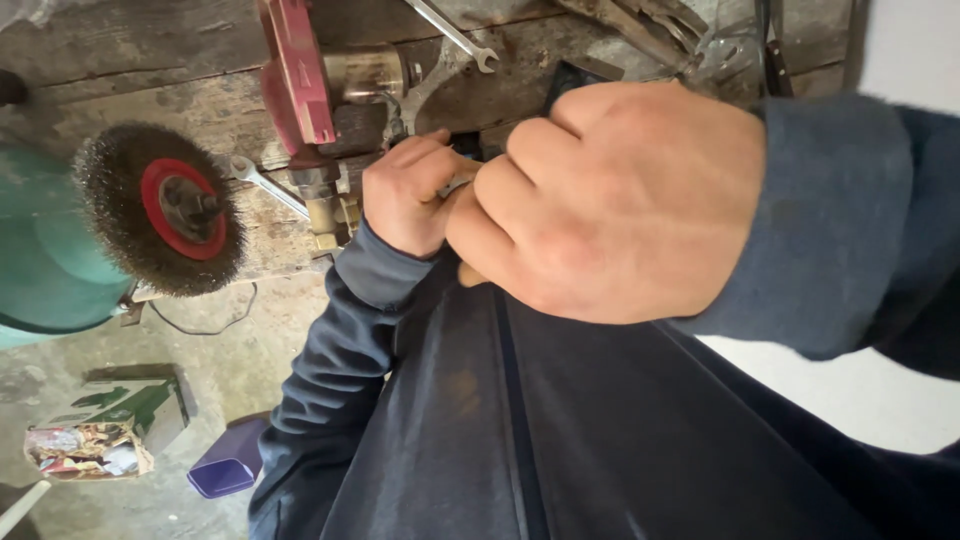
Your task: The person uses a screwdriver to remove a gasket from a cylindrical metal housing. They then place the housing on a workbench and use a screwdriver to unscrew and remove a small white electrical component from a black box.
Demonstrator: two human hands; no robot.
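We see our right hand [610,200] curled into a near-fist, close to the lens, fingers pressed on a small tan piece [470,272] that is mostly hidden; our left hand [405,195] closes around the same piece beyond it, at the edge of the wooden tabletop [140,70]; a wire brush wheel [160,208] and a spanner [268,185] lie to the left.

red-hubbed wire wheel [165,208], teal grinder [40,260], purple tub [225,465]
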